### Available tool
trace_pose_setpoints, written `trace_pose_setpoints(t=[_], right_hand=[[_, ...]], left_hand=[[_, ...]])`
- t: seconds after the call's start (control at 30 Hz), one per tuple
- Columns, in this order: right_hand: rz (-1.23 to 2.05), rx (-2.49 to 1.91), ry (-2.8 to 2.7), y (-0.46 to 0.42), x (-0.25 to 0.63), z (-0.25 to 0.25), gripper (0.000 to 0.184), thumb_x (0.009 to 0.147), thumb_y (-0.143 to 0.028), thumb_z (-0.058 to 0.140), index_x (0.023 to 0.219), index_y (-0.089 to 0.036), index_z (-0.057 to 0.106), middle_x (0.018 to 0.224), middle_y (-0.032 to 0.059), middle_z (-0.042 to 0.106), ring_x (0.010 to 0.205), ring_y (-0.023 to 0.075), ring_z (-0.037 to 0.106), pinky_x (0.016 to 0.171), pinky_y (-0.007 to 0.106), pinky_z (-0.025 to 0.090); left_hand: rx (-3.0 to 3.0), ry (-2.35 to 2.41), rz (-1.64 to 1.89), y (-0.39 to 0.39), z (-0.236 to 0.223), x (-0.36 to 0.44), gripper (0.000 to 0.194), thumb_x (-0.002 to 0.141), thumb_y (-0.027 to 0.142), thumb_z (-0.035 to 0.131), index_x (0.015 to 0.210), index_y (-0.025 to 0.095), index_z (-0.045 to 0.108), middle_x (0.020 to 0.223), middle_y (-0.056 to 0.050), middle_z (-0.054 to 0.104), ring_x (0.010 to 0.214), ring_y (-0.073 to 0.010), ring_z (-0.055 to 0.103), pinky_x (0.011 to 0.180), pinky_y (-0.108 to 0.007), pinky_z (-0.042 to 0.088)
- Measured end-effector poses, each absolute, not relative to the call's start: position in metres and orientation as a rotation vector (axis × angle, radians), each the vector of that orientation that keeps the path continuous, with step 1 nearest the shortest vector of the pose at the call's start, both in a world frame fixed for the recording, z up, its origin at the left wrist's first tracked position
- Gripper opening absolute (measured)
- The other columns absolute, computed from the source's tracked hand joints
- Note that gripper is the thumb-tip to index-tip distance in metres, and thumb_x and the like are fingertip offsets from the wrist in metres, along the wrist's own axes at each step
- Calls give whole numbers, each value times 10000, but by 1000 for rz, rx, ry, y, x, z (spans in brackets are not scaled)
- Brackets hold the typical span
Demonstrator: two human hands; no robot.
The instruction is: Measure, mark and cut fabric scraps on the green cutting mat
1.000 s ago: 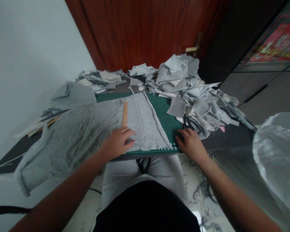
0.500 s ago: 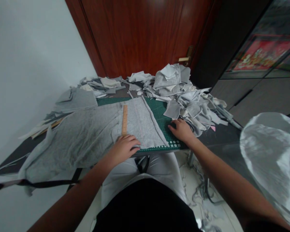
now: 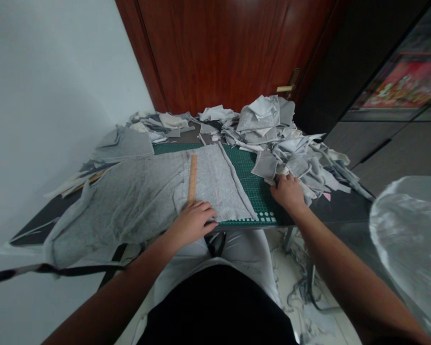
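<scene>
Grey cloth [image 3: 140, 191]: I see it laid lengthwise across the table [image 3: 345, 206], rumpled at the left and flatter at the right, where it covers part of the green cutting mat [image 3: 249, 179].
Wooden ruler [image 3: 193, 178]: 1, lying on the cloth, its near end at my left fingers.
Left hand [image 3: 196, 223]: palm down at the cloth's near edge, fingers loosely bent and partly spread, resting over the ruler's end; I cannot make out the small dark thing beneath the fingertips.
Right hand [image 3: 288, 194]: fingers curled at the mat's right side, against the near edge of the fabric scraps [image 3: 301, 148]; a dark thing shows at the fingertips, but I cannot tell whether they grip it.
Folded grey fabric [image 3: 129, 144]: beyond the cloth, at the left.
Wooden door [image 3: 219, 52]: reddish brown, behind the table.
Translucent plastic bag [image 3: 409, 239]: right of the table.
</scene>
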State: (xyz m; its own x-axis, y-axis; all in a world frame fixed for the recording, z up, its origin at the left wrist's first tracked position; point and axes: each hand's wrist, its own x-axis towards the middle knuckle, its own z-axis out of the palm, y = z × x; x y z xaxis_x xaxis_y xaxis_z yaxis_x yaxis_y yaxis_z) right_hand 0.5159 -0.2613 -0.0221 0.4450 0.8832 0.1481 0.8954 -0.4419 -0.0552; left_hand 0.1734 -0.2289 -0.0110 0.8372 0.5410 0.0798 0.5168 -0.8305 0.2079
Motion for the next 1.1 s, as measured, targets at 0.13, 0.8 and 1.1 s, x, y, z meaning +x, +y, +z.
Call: trace_pose_setpoints(t=[0.13,0.8,1.1], right_hand=[[-63,-2643,-1606,-259,533,-17,515,933,-373,567,1248,30,632,1231,323,652,1210,403,609,1000,453,453],[266,-2572,-1598,-273,553,4,238,778,-294,721,894,-91,763,997,220,758,967,315,719,754,334,505],[694,-2083,-1166,-342,547,28,391,869,-489,614,905,-126,756,758,95,735,649,188,679,601,291,547]], left_hand=[[2845,856,208,-231,-9,176,100,958,292,657,1018,218,684,1083,-54,676,1075,-249,615,948,-401,474],[2813,907,233,-235,-13,168,156,957,331,670,1055,212,688,1091,-54,681,1094,-261,632,963,-414,468],[2811,919,241,-234,-11,170,142,946,315,695,1050,218,694,1093,-47,690,1078,-244,636,952,-386,470]])
